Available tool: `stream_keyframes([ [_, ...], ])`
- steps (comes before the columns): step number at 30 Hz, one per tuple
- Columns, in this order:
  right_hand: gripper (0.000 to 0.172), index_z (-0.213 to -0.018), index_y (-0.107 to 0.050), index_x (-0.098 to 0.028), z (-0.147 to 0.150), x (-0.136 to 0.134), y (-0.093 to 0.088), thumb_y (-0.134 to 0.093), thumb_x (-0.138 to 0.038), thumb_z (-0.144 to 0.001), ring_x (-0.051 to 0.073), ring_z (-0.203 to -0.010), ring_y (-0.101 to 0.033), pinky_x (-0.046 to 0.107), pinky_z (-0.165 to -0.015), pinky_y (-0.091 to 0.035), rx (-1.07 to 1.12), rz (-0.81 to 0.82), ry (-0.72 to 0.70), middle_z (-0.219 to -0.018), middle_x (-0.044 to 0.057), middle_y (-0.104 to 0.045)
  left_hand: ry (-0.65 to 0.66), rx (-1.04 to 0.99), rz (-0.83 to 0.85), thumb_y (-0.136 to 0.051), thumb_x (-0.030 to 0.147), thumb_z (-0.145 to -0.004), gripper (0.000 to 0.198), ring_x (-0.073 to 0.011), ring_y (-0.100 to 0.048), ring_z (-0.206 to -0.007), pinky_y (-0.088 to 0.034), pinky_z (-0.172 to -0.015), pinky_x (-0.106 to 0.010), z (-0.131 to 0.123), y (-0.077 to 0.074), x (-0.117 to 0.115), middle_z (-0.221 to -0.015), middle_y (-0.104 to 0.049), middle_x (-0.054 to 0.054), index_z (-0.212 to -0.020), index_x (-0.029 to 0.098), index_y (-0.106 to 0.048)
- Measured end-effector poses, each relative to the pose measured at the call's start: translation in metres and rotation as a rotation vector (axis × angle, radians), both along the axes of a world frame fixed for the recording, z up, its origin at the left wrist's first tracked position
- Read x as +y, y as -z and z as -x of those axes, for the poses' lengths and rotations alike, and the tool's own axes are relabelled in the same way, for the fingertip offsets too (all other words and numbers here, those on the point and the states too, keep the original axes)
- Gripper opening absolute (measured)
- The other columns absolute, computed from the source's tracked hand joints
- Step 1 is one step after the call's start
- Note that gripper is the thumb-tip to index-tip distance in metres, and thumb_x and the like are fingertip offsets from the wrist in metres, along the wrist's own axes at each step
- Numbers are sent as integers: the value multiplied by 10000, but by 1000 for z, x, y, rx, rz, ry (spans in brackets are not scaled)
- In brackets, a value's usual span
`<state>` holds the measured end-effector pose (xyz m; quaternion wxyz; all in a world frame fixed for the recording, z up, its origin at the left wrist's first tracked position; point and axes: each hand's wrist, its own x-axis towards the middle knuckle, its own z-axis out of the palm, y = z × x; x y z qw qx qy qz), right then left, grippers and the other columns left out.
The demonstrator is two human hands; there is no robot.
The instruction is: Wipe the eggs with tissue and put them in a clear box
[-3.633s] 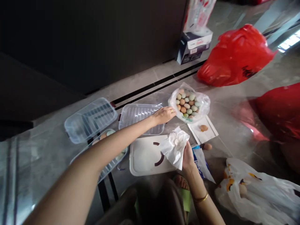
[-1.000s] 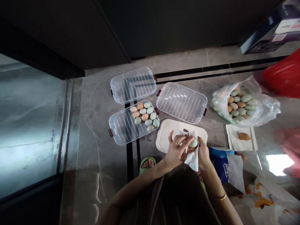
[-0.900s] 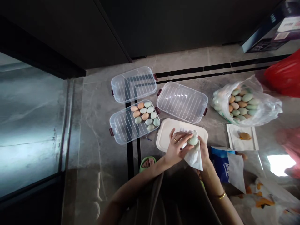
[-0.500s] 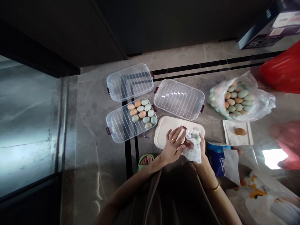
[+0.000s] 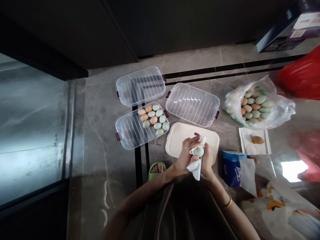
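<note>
A pale green egg (image 5: 199,152) sits between my hands, partly wrapped in a white tissue (image 5: 196,169). My left hand (image 5: 187,154) is closed round the tissue on the egg's left side, its fingers curled over the top. From the other side my right hand (image 5: 207,159) grips the egg; some of its fingertips are hidden. Both hands are over a cream-coloured lid (image 5: 176,136) lying on the floor. To the left, a clear plastic box (image 5: 126,131) with dark red clips holds several green and brown eggs (image 5: 153,120) at its right end.
Two more clear boxes, one at the back left (image 5: 140,85) and one behind the lid (image 5: 192,105), lie on the floor. A plastic bag of eggs (image 5: 282,108), a blue tissue pack (image 5: 231,170) and a brown item on a white square (image 5: 257,140) are at right.
My left hand's spread fingers have closed round the tissue and egg. Both hands have come together, the egg and tissue shifting slightly left and nearer to me.
</note>
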<state>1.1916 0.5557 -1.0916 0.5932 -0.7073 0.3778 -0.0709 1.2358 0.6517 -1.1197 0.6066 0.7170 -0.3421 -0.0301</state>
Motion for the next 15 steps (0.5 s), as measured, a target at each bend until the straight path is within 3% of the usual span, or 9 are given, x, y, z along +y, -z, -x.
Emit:
stream_keyframes([
  [4,273,-868,-624,-187,-6,8,-4,-415,-357,-829,212,-840,-592,360,-789,-481,-79,56,33,-880,71,-679,-132,-1,80,-206,578,-975,522,-274,-533,-1199,-416,-1024,-505,6,-4,-5,-1303,-560,-105,-1284,268,-490],
  [6,218,-813,-607,-197,-6,10,-3,-467,-362,-790,210,-791,-580,364,-766,-484,-94,59,4,-820,60,-666,-131,-32,97,-198,564,-980,526,-273,-544,-1174,-408,-1021,-515,3,-9,-4,-1246,-591,-110,-1243,254,-531],
  [10,138,-676,-530,-232,-1,13,2,-604,-348,-676,212,-719,-542,369,-718,-474,-80,97,0,-729,42,-636,-140,92,195,-175,423,-1009,491,-261,-557,-1138,-460,-954,-513,0,-21,-2,-1189,-610,-121,-1151,219,-600],
  [13,134,-676,-531,-232,1,15,1,-584,-351,-706,206,-694,-528,362,-694,-466,-98,82,24,-702,40,-624,-121,162,193,-177,387,-1014,484,-247,-562,-1140,-457,-986,-502,4,-23,-3,-1194,-615,-102,-1149,229,-614],
  [15,137,-708,-548,-227,-1,13,-2,-544,-356,-756,204,-690,-527,354,-682,-464,-100,58,67,-693,35,-614,-112,225,142,-185,386,-1018,475,-241,-538,-1203,-438,-1041,-486,7,-22,-2,-1257,-592,-100,-1245,220,-567],
])
